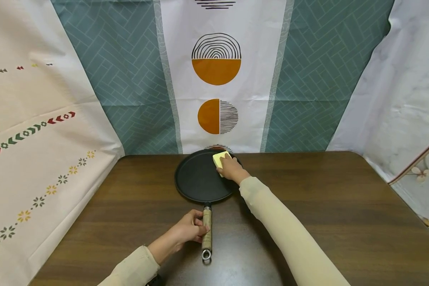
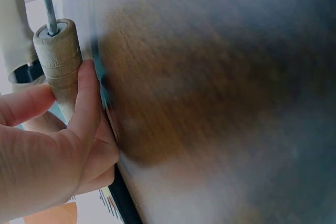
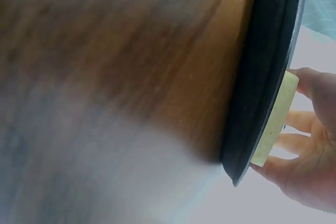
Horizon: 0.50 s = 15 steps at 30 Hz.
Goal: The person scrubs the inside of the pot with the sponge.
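A round black flat pan (image 1: 200, 178) lies near the table's far edge, its wooden handle (image 1: 207, 234) pointing toward me. My left hand (image 1: 187, 228) pinches that handle between thumb and fingers, close to the ring at its end. In the left wrist view the wooden handle (image 2: 62, 66) shows between the thumb and fingertips. My right hand (image 1: 232, 169) grips a yellow sponge (image 1: 219, 159) at the pan's far right side. From the right wrist, the sponge (image 3: 275, 121) appears flat against the pan, behind the dark rim (image 3: 262, 93), with fingers spread along it.
The brown wooden table (image 1: 307, 206) stretches out to both sides of the pan. Behind it hangs a green and white patterned cloth (image 1: 218, 91). A cream embroidered cloth (image 1: 32, 159) borders the left side, and a pale marbled cloth (image 1: 397, 99) the right.
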### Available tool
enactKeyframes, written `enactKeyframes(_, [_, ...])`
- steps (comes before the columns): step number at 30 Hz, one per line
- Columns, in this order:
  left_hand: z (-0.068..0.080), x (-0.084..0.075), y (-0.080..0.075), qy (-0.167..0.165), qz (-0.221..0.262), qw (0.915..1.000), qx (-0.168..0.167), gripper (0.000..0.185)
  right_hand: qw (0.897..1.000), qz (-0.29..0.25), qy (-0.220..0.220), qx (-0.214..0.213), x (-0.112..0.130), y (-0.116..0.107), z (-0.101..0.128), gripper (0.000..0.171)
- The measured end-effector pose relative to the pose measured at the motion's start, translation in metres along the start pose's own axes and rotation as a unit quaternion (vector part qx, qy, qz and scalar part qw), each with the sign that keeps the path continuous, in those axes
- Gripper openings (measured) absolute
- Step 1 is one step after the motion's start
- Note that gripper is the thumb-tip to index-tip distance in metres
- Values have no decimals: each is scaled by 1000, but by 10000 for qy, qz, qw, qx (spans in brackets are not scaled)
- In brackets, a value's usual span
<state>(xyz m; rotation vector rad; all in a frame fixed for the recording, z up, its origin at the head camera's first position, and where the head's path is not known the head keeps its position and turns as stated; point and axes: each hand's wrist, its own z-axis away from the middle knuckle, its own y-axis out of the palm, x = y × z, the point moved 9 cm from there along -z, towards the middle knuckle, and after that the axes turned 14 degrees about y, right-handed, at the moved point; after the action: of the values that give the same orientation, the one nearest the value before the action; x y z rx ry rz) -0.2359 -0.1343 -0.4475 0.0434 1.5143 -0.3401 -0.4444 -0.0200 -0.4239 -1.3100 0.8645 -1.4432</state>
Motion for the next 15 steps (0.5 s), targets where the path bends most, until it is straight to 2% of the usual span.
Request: enactKeyframes(15, [0, 0, 0, 1, -30, 10000, -28, 50, 9997, 114, -228, -9, -7, 0, 7, 60])
